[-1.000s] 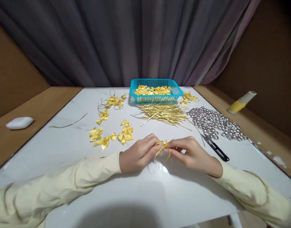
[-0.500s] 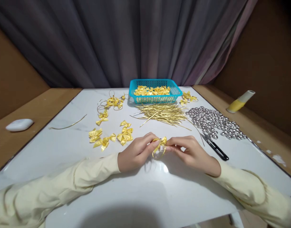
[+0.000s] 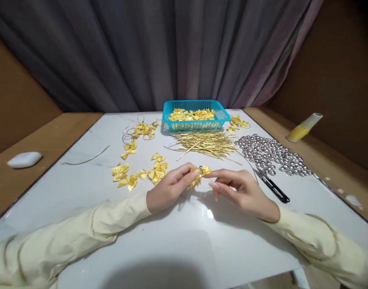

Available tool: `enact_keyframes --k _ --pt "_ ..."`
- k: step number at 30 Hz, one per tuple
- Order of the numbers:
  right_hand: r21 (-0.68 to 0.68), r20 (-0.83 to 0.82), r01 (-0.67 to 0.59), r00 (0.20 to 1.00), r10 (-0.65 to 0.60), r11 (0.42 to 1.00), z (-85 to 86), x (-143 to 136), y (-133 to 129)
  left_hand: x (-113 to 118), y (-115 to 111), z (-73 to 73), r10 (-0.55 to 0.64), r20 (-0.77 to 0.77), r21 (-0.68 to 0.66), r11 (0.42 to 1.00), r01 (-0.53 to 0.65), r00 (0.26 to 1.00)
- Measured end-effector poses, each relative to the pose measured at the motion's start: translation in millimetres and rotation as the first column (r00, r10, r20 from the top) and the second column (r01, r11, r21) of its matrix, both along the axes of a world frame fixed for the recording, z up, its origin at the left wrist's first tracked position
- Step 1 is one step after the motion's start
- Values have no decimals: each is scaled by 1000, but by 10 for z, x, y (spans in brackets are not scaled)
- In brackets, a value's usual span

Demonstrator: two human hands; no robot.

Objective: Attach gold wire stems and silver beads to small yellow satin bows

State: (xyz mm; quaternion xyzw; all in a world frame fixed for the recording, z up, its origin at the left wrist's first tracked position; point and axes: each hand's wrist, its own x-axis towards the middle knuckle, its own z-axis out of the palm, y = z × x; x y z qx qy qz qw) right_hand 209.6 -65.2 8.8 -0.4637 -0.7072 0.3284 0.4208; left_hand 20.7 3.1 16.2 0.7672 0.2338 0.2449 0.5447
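Note:
My left hand (image 3: 170, 185) is closed in a pinch on a yellow ribbon bow (image 3: 205, 170), held just above the table. A small shiny bead shows at the top of the bow. Against the bow's right side rests the outstretched index finger of my right hand (image 3: 242, 194). The right thumb sits lower and apart from that finger, and a thin strand shows near its tip. Loose yellow bows (image 3: 156, 174) lie to the left of my hands. Beyond them is a pile of gold twist ties (image 3: 205, 144).
A blue basket (image 3: 196, 127) of bows stands at the back. Silver beads (image 3: 271, 154) spread at the right, beside black thread snips (image 3: 274, 188). Joined bows (image 3: 144, 129) lie at the back left. A white case (image 3: 24, 159) and a yellow-white tube (image 3: 304, 128) flank the table.
The bow has turned between my fingers, and the loop that hung below it no longer shows. My right index finger has straightened, and its thumb has moved away from the bow.

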Motion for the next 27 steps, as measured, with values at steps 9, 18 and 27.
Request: enact_keyframes --k 9,18,27 --pt "-4 -51 18 999 -19 1000 27 -12 -14 4 18 -4 -28 47 -83 996 32 998" --pt "267 -33 140 990 -137 954 -25 -32 -73 -4 -40 -32 2 -50 191 982 8 999" --pt "352 -58 60 997 -42 934 -107 -8 -94 15 -53 -61 -92 -61 581 807 110 994"
